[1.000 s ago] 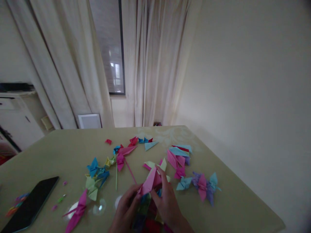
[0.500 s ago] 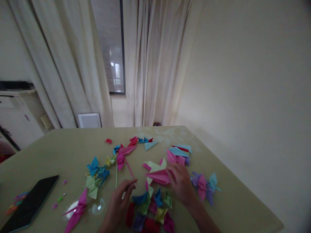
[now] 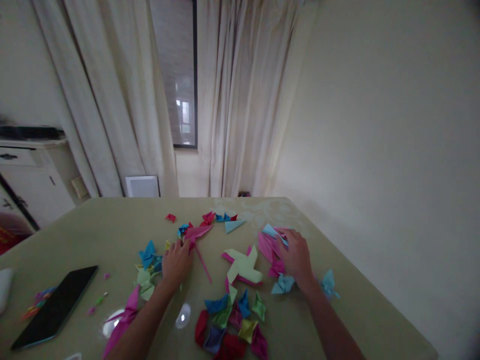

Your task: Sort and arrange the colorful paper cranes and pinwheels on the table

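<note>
My left hand lies palm down on the green table, its fingers resting on a pink folded paper flower with a thin stem. My right hand reaches to the right and rests, fingers curled, on a stack of pink and blue folded papers. Between the hands lies a pale green and pink paper pinwheel. Close to me sits a heap of small folded pieces in several colours. What the hands grip, if anything, is hidden under them.
A black phone lies at the left. Blue and green paper shapes sit by my left hand, a pink crane near the front, a light blue piece at the right. Curtains and a wall stand behind.
Both hands moved away from me and apart: the left went up to the pink flower, the right carried the pink folded paper to the stack at the right. The camera tilted slightly.
</note>
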Demonstrator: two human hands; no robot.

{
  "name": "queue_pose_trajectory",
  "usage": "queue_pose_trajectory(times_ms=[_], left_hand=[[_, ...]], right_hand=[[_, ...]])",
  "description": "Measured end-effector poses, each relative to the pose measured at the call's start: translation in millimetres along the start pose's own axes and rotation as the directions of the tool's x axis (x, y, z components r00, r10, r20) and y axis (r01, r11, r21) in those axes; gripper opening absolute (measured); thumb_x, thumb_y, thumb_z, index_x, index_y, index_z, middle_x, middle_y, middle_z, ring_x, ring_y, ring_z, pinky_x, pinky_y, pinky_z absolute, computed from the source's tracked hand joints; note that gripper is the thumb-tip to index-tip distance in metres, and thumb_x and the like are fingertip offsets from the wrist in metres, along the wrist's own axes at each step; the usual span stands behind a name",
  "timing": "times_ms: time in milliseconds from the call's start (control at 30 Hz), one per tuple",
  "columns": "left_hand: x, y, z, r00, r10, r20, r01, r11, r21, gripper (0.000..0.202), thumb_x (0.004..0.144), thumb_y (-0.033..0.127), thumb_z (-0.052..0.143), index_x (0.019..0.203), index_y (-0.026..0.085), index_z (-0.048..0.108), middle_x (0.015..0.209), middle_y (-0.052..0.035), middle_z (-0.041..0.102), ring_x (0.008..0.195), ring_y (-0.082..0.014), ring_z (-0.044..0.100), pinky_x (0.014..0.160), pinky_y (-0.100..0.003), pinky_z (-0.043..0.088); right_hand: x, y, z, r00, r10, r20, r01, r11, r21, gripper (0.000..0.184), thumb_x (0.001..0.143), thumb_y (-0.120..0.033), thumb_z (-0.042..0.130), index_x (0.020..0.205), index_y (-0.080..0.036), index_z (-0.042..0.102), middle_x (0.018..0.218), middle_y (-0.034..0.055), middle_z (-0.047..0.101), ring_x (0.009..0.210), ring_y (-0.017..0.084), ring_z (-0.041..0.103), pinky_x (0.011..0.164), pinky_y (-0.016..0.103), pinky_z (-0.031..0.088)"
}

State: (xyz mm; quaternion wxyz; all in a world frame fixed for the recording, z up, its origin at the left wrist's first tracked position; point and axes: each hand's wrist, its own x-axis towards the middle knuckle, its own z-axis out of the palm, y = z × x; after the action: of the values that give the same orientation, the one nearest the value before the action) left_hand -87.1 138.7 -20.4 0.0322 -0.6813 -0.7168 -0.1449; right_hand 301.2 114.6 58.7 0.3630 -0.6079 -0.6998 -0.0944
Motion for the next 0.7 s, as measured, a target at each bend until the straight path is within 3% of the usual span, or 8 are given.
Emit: queue_pose_trajectory(times_ms=[200,333,400,467,533,600,700], left_hand=[[12,-1,-1.5,0.997,0.073,0.011,-0.072,0.995,-0.062,0.033,0.100,0.020,0.046,0.105,0.017,0.078,0.120,-0.0188,0.075,0.116,-0.0381,0.069,0.100,-0.053,0.051],[4,8,-11.6,0.995,0.098,-0.020,-0.100,0.978,-0.185,0.035,0.103,0.030,0.047,0.105,0.020,0.080,0.115,-0.0136,0.078,0.104,-0.0305,0.071,0.095,-0.044,0.054],[-13,23,-20.2,0.990,0.140,-0.035,-0.141,0.882,-0.449,0.037,0.103,0.042,0.051,0.104,0.022,0.082,0.106,-0.0102,0.078,0.089,-0.0248,0.071,0.082,-0.036,0.056],[-37,43,-31.3,0.978,0.204,-0.045,-0.169,0.647,-0.743,0.041,0.100,0.054,0.057,0.097,0.022,0.084,0.092,-0.0079,0.074,0.077,-0.0219,0.067,0.070,-0.032,0.055],[-64,64,-43.9,0.961,0.267,-0.064,-0.190,0.476,-0.859,0.040,0.097,0.058,0.064,0.091,0.024,0.084,0.089,-0.0074,0.071,0.081,-0.0221,0.067,0.073,-0.031,0.055],[-87,81,-55.1,0.938,0.338,-0.079,-0.216,0.390,-0.895,0.036,0.097,0.057,0.067,0.090,0.025,0.083,0.098,-0.0094,0.072,0.094,-0.0241,0.069,0.085,-0.034,0.057],[-106,94,-63.2,0.916,0.396,-0.067,-0.223,0.363,-0.905,0.032,0.100,0.052,0.066,0.090,0.026,0.080,0.102,-0.0101,0.074,0.098,-0.0252,0.070,0.089,-0.035,0.057]], right_hand=[[-81,-44,-11,0.998,-0.005,0.062,-0.009,0.975,0.221,0.022,0.105,-0.032,0.057,0.108,-0.024,0.077,0.106,0.0093,0.076,0.102,0.027,0.070,0.093,0.042,0.055],[-123,-75,-16,0.987,-0.035,0.156,-0.028,0.922,0.387,0.016,0.105,-0.033,0.062,0.108,-0.027,0.077,0.105,0.0070,0.077,0.102,0.026,0.072,0.093,0.038,0.058],[-134,-87,-18,0.987,-0.022,0.157,-0.054,0.884,0.464,0.017,0.104,-0.033,0.063,0.113,-0.027,0.076,0.108,0.0072,0.076,0.101,0.024,0.072,0.092,0.035,0.059],[-138,-97,-18,0.989,0.024,0.148,-0.099,0.846,0.524,0.025,0.104,-0.037,0.063,0.125,-0.027,0.073,0.111,0.0079,0.076,0.097,0.023,0.073,0.089,0.033,0.061],[-137,-107,-17,0.986,0.045,0.163,-0.132,0.807,0.575,0.039,0.103,-0.043,0.066,0.139,-0.027,0.067,0.119,0.0093,0.075,0.096,0.024,0.073,0.088,0.033,0.062],[-132,-117,-16,0.979,0.033,0.200,-0.152,0.772,0.618,0.047,0.101,-0.044,0.069,0.144,-0.028,0.064,0.129,0.0101,0.073,0.105,0.025,0.073,0.094,0.035,0.061],[-124,-127,-16,0.963,0.026,0.269,-0.205,0.723,0.660,0.035,0.098,-0.038,0.073,0.131,-0.027,0.073,0.125,0.0085,0.076,0.113,0.026,0.072,0.102,0.036,0.058]])
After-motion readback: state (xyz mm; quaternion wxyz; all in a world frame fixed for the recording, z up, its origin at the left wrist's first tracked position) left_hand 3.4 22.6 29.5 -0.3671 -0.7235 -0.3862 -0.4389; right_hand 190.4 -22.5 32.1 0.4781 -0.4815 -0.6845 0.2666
